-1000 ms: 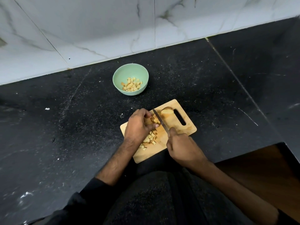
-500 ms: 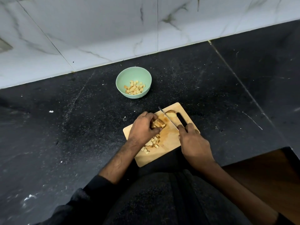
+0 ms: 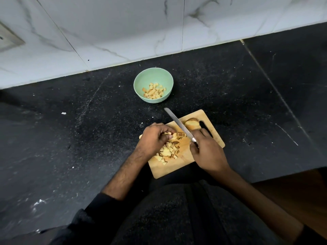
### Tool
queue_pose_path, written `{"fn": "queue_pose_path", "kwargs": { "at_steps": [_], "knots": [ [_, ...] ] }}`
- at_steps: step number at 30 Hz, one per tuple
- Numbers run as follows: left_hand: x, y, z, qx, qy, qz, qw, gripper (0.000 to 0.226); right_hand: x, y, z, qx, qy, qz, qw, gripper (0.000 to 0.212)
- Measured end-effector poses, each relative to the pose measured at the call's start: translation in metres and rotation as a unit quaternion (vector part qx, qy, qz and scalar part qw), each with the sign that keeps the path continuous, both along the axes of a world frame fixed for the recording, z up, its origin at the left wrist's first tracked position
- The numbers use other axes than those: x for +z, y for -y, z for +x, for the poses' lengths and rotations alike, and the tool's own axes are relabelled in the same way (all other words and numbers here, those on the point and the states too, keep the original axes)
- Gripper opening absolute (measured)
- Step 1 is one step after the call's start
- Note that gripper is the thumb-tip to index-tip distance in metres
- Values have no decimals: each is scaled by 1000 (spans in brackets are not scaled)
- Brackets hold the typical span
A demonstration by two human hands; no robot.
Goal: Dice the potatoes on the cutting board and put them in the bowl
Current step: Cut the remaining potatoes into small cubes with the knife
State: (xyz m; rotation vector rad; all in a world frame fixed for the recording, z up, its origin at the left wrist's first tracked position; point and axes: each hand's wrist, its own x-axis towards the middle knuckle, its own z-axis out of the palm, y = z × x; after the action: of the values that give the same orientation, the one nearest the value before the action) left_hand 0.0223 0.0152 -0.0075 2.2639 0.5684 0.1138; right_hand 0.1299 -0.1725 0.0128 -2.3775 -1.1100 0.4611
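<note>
leftmost, a black stone bench [image 3: 53,138] carries everything, with a white marble-tiled wall [image 3: 106,32] behind it and a small white scrap [image 3: 63,113] lying on the dark surface. further along, near the wall, stands a pale green bowl [image 3: 141,80] with a small heap of diced potato [image 3: 154,91] in its bottom. nearer the person lies a wooden cutting board [image 3: 177,167], set at an angle and well apart from the bowl. the left hand [image 3: 153,138] rests at the board's left edge, its grip curled down around a cluster of cut potato pieces [image 3: 178,135]. just below that hand a loose pile of potato cubes [image 3: 168,152] sits on the board. right of the cluster a knife [image 3: 178,123] slants up and to the left, its blade tip out past the board's far edge over the bench. the right hand [image 3: 208,152] has its grip closed around the knife's handle, the handle itself hidden inside the fist. beyond the blade, at the board's far end beside the handle slot [image 3: 206,128], lies an uncut potato piece [image 3: 192,123] with skin on. dark sleeves [image 3: 95,206] and dark clothing fill the bottom of the view.
</note>
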Motion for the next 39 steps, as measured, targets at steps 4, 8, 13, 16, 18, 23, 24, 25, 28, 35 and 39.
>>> {"fn": "queue_pose_path", "kwargs": {
  "at_steps": [4,8,13,16,18,23,24,25,28,35,39],
  "knots": [
    [2,3,-6,20,6,-21,1000,20,-13,-28,9,16,-35,37,999,32],
    [9,5,-11,34,11,-58,998,29,-20,-42,17,32,-42,26,998,36],
    [14,5,-19,51,28,-127,990,32,-23,-40,24,29,-92,24,995,27],
    [15,8,-21,56,39,-144,987,37,-23,-33,21,22,-113,56,992,24],
    [15,11,-22,64,44,-143,987,36,-22,-31,19,15,-122,81,989,21],
    [17,13,-24,84,83,-149,982,28,-20,-27,21,30,-115,76,990,28],
    [17,12,-24,92,85,-136,983,27,-19,-26,22,30,-110,73,991,29],
    [16,12,-23,102,83,-123,984,27,-19,-25,22,25,-107,73,991,28],
    [13,10,-20,122,65,-76,987,26,-18,-23,24,-5,-85,73,994,23],
    [7,8,1,-59,-104,77,990,51,-23,-21,24,25,-81,20,996,35],
    [4,9,4,-46,-79,71,993,36,-28,-26,19,37,-93,20,995,30]
  ]
}}
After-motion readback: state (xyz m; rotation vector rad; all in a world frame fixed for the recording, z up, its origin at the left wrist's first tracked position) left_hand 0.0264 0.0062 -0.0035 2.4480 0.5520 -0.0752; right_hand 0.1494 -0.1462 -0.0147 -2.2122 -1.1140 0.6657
